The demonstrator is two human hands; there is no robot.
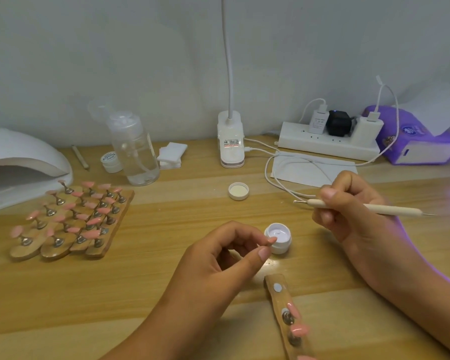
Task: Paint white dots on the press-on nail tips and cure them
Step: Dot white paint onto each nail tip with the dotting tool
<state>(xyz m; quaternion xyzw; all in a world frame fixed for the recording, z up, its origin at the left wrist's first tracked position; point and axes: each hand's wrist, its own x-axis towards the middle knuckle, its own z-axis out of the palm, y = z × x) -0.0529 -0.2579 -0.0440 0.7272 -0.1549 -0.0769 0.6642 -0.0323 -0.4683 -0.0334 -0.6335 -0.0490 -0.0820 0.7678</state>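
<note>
At desk centre, near edge: left hand (218, 261) is raised just off the wooden tabletop (166, 294), thumb and forefinger closed in a pinch on one pink nail tip (272, 240). The other fingers are curled loosely. The held tip sits directly beside the open pot of white gel (278, 237); cannot tell whether it touches the pot rim.

Right hand (353, 209) grips the dotting tool (361, 206) pen-fashion, fingers wrapped round its cream shaft. The tool lies nearly level, its ball end pointing left and hanging clear of the pot, above and to the right of it.

The pot's lid (238, 190) lies inside-up on the table, behind the pot and apart from it.

Nearest the camera, a single wooden holder strip (273, 280) runs toward the bottom edge. Its top magnet disc (277, 287) is bare; below it, two mounted pink tips (298, 329) are visible, and a third is cut off by the frame.

Left side: a cluster of holder strips (70, 216), side by side, carrying many pink tips on metal stands. Behind it, the white curing lamp (18, 162), opening facing right.

Back row, left to right: wooden stick (80, 157), small white jar (111, 158), clear pump bottle (135, 152), stack of white pads (172, 154), desk lamp base (230, 141), power strip (327, 144) with plugs, purple tissue pack (411, 136). White cable (268, 167) loops across a flat white sheet (322, 170).
</note>
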